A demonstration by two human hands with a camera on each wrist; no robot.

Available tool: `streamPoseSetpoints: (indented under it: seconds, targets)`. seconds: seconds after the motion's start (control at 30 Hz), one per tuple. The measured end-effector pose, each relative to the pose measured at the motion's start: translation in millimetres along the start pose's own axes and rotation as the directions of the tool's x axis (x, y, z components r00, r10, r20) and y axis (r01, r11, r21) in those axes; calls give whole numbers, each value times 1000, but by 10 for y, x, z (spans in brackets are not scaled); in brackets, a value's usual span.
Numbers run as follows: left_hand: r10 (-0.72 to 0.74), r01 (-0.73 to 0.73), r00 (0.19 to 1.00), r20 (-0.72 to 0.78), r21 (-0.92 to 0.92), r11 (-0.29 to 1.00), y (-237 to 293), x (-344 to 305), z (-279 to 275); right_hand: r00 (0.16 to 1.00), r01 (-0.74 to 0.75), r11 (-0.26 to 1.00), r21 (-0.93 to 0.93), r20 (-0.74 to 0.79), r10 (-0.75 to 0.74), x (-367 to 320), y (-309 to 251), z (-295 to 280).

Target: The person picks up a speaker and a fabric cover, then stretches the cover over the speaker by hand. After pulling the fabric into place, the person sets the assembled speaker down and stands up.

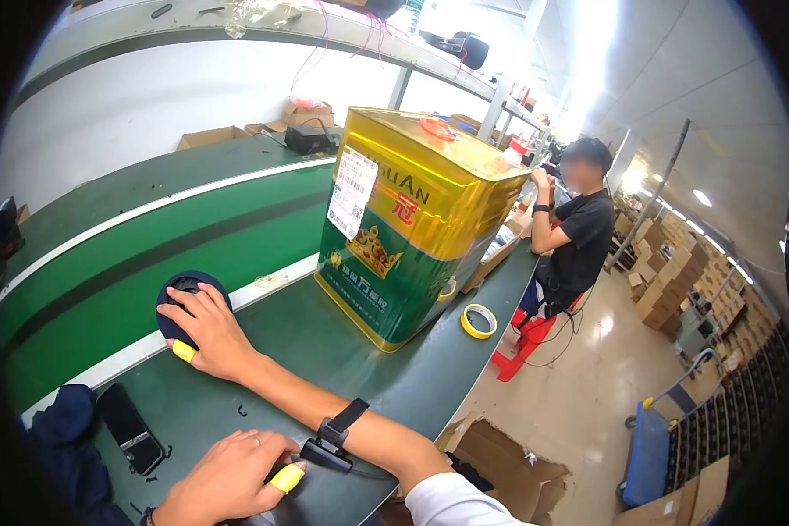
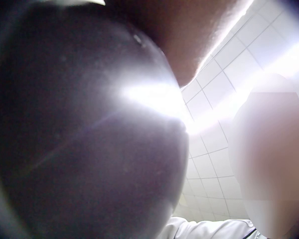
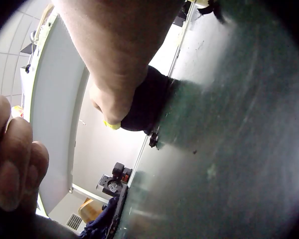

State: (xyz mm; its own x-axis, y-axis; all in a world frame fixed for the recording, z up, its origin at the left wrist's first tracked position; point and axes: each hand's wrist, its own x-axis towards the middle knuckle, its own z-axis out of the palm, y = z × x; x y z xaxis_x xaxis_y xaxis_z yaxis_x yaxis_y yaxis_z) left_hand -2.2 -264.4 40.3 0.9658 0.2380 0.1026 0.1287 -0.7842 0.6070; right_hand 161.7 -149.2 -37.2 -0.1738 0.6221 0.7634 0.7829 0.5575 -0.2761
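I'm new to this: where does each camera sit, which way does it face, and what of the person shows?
Head: on the head, looking forward and down at the bench; the left hand and right hand show.
Left wrist: facing upward towards pale tiles, past a dark surface too close to identify; skin and white clothing show.
Right wrist: looking along the right forearm; fingers show at left.
Shared: head and right wrist both show the right hand on a dark round thing.

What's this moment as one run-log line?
right hand: on dark round item | left hand: at black wrist device | tin: upright on green table | yellow tape roll: beside tin
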Motion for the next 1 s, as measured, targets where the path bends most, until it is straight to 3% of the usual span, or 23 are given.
streamPoseSetpoints:
  seconds: [1.0]
  targets:
    - [-15,16,999,48,-12,1000,-56,2,-2,1000,-15,1000,15,-8,15,3,-3,-1]
